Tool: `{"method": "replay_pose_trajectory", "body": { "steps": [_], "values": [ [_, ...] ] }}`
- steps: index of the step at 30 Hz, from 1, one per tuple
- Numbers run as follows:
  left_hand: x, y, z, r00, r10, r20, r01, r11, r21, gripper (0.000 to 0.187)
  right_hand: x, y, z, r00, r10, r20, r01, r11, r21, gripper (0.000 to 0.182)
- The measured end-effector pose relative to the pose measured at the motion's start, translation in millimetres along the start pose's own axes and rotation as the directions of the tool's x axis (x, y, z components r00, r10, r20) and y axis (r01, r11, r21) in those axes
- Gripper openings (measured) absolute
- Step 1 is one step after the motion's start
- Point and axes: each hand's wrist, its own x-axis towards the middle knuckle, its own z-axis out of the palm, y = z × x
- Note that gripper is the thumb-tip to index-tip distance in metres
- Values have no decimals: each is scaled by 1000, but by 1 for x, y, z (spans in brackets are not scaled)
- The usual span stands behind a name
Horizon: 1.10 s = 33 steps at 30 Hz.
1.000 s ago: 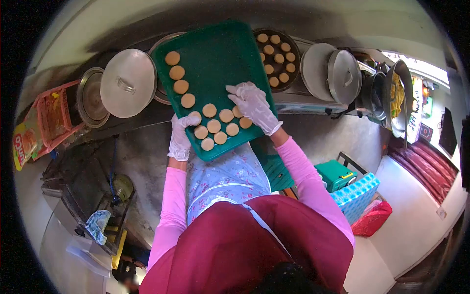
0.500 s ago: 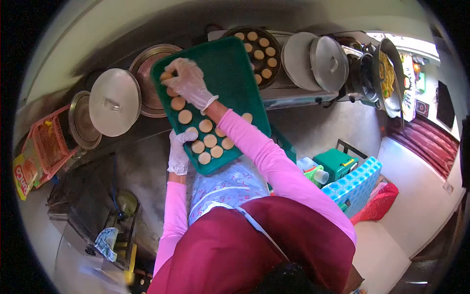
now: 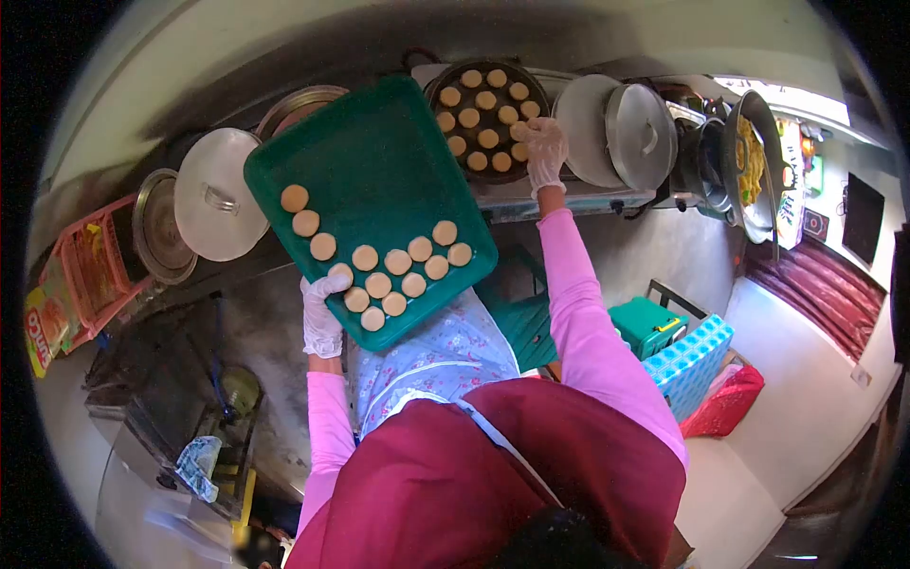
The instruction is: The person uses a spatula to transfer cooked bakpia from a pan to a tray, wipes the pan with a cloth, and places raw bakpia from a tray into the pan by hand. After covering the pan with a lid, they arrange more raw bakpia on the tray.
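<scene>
My gloved left hand [image 3: 323, 311] grips the near left edge of a green tray [image 3: 379, 142], its thumb over the rim beside a round dough piece. Several flat, pale dough rounds [image 3: 378, 285] lie along the tray's left and near sides. At the right edge of a dark round pan [image 3: 490, 107] is my gloved right hand [image 3: 545, 147], its fingers closed around a dough round [image 3: 519, 152] low over the pan. More dough rounds sit spaced apart in that pan. The right fingertips are partly hidden.
The pan rests on a stove [image 3: 588, 194]. Right of it stand metal lids [image 3: 640, 137] and a wok [image 3: 758, 161] with yellow food. On the left are another lid [image 3: 220, 194] and a red basket [image 3: 95, 251]. A green box [image 3: 649, 325] sits lower right.
My right hand has moved from the tray's upper left across to the pan with a dough round. The tray, still in my left hand, has shifted left and tilted.
</scene>
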Motion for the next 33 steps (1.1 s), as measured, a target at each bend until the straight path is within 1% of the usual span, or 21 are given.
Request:
{"method": "replay_pose_trajectory", "body": {
  "steps": [2,5,8,11,14,15,16,18,19,21,22,24,25,28,31,33],
  "values": [
    [1,-2,-4,1000,7,-24,-6,1000,15,59,-2,-6,2,1000,9,9,-8,994,-106,28],
    [3,-2,-3,999,20,-26,-20,1000,10,58,5,23,29,974,-216,-66,207,971,-118,27],
    [3,-3,-2,998,34,-48,-34,999,1,57,5,4,21,997,-69,20,71,986,-154,34],
    [2,-3,-1,998,31,-50,-32,999,-15,56,-4,-17,1,991,-136,-2,135,985,-106,30],
    [3,-4,-1,998,32,-51,-32,999,-12,56,9,-5,13,944,-291,-156,288,957,-45,25],
    [3,-4,0,997,38,-69,-38,999,2,56,17,-5,13,869,-485,-96,450,856,-254,23],
    [2,-5,-1,995,40,-87,-38,999,17,56,25,-4,10,767,-642,5,579,688,-436,21],
    [4,-10,-10,996,16,-87,-15,1000,11,56,28,-2,10,658,-729,188,682,471,-559,18],
    [6,-12,-12,997,8,-80,-7,1000,4,56,31,-4,12,664,-711,233,695,472,-542,17],
    [5,-11,-9,997,15,-76,-16,1000,-6,56,31,-14,7,741,-592,317,631,451,-631,15],
    [2,-10,-7,997,16,-80,-17,1000,-12,56,24,-15,5,797,-486,358,594,528,-607,17],
    [2,-12,-9,998,32,-60,-34,999,-19,56,15,-17,2,858,-259,443,492,660,-567,21],
    [3,-12,-9,998,41,-50,-42,999,-22,56,11,-21,-1,829,-256,497,550,535,-641,14],
    [2,-11,-8,998,39,-56,-40,999,-26,57,12,-7,9,876,-246,414,471,617,-630,12],
    [3,-12,-11,999,35,-28,-36,999,-36,57,13,7,12,857,-394,332,515,640,-570,12],
    [3,-11,-9,999,38,-29,-39,999,-38,57,13,5,9,861,-396,319,509,649,-566,13]
  ]
}}
